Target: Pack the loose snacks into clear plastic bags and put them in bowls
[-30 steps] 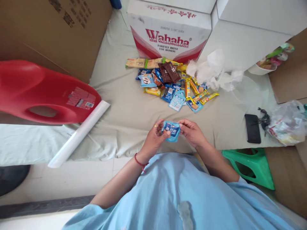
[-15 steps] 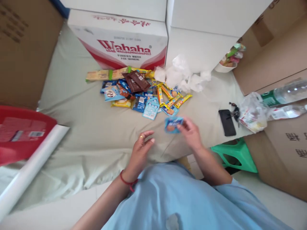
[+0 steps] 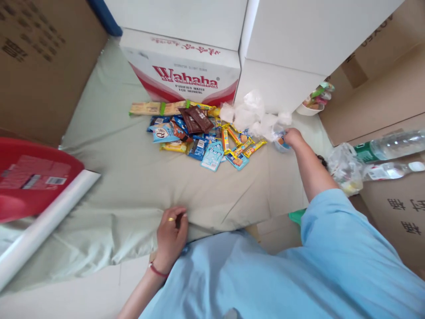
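My right hand (image 3: 294, 136) is stretched out to the right, its fingers closed on a small blue biscuit packet (image 3: 280, 144). The packet is beside the crumpled clear plastic bags (image 3: 254, 108), low over the cloth; whether it touches the cloth I cannot tell. My left hand (image 3: 171, 230) rests at the front edge of the cloth with curled fingers, thumb near the index finger, and nothing visible in it. Between the hands lies a snack pile: brown sachets (image 3: 201, 118), yellow-wrapped bars (image 3: 255, 148), a light blue packet (image 3: 212, 157) and dark blue packets (image 3: 198, 148).
A white and red water carton (image 3: 189, 79) stands behind the pile. At the right are a white cup of wrapped items (image 3: 310, 108), a plastic bag (image 3: 345, 168) and two bottles (image 3: 392, 148). A red plastic object (image 3: 36, 173) and a white roll (image 3: 49, 226) lie left.
My right hand has carried the biscuit packet from in front of me to the far right, near the plastic bags. My left hand has drawn back and left, its fingers curling in.
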Demonstrator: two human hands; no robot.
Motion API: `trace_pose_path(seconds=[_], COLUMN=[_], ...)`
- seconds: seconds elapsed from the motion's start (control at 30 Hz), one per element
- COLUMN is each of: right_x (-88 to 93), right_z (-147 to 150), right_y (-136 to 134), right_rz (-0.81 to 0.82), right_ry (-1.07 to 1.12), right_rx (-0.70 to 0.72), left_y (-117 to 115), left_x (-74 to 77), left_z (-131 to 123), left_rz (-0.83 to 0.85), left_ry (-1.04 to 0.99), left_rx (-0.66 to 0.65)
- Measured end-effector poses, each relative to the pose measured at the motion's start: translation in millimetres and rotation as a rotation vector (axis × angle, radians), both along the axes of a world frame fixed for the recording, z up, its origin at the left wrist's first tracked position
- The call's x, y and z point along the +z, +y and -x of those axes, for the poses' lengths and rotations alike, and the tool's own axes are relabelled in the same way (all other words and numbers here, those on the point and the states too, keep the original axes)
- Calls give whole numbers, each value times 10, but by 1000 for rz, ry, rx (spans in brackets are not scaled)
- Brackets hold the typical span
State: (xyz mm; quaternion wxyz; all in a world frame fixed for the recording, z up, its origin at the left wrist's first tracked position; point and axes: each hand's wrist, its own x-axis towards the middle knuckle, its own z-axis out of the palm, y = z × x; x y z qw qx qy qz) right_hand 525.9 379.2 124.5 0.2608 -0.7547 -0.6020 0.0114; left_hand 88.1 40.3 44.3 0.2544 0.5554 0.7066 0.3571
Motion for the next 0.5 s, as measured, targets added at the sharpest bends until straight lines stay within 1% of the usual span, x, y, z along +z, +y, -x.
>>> trace_pose_path(seconds=[0.03, 0.1, 0.17, 0.23, 0.3, 0.37, 0.4, 0.43, 0.5], right_x=[24, 127, 257, 357, 399, 399, 394, 391, 392], right_z=[28, 53, 81, 148, 248, 354, 407, 462, 607], right_y=[28, 79, 107, 96, 39, -80, -168, -279, -574], right_rz=[62, 165, 172, 202, 310, 400, 384, 326, 139], right_ry=[-2, -22, -66, -118, -150, -173, -179, -176, -140], right_rx=[-8, -33, -54, -38, 13, 40, 39, 44, 106], left_y=[-6, -5, 7, 23, 34, 32, 26, 19, 9], left_x=[-23, -61, -79, -75, -59, -39, -28, -15, 27], left_z=[-2, 4, 18, 29, 33, 37, 40, 44, 44], left_rz=[-36, -83, -105, -109, -104, -90, -82, -72, -35], left_ry=[25, 51, 57, 58, 56, 28, 0, -38, -135], left_rx=[-27, -66, -95, -130, -152, -148, -136, -118, -68])
